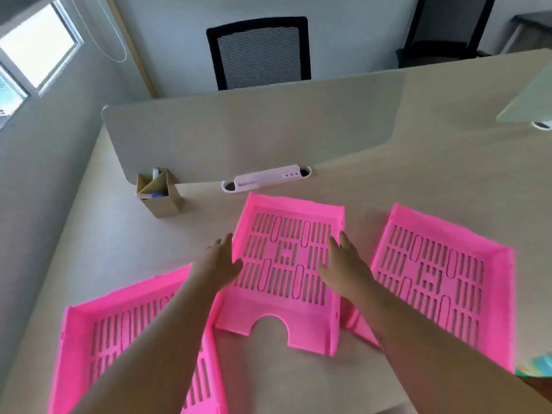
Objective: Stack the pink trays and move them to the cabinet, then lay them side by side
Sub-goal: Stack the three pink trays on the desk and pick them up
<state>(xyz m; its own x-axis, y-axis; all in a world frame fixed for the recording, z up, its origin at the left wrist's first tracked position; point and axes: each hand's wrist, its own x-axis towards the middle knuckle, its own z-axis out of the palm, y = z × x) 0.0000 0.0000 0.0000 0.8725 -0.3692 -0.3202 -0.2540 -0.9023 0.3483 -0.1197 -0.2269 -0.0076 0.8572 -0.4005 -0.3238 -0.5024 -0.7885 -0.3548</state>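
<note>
Both hands reach over the middle tray [286, 264], which serves as the landmark here. The left hand [219, 264] lies at that tray's left wall with fingers spread and loose, the thumb touching the wall's edge; it grips nothing. The right hand [343, 267] rests open over the tray's right side, fingers extended along the right wall, not clamped on it. The middle tray is pink and slotted, flat on the pale bench [418, 180], its notched front edge toward the person. Left of it and nearer the person lies a second pink tray [98, 339], partly under the left forearm. Right of it lies a third pink tray [448, 270]. Beyond the middle tray, a white holder [265, 178] sits against a grey divider panel [254, 130], with a cardboard pen box [159, 192] further left. A black mesh chair [260, 52] stands behind the divider.
</note>
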